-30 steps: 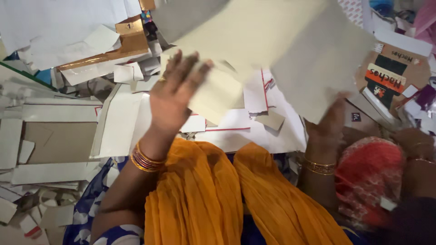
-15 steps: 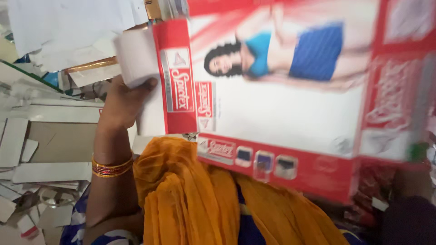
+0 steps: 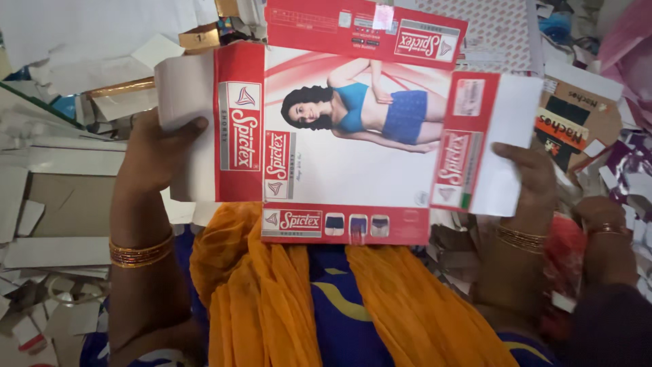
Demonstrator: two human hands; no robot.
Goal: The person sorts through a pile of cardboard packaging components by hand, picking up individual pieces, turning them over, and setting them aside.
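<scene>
Here, in the head view, the left hand (image 3: 157, 151) pinches the plain white side flap of a flattened red-and-white carton (image 3: 346, 129), thumb on top and fingers clamped behind it. The right hand (image 3: 528, 178) grips the opposite white flap the same way. The carton is held open and printed side up, above an orange scarf (image 3: 272, 292) on the lap, with loose cardboard offcuts (image 3: 61, 183) all around. To handle it well, I would keep both grips near the flap edges, pulling evenly so the sheet stays taut and uncreased
</scene>
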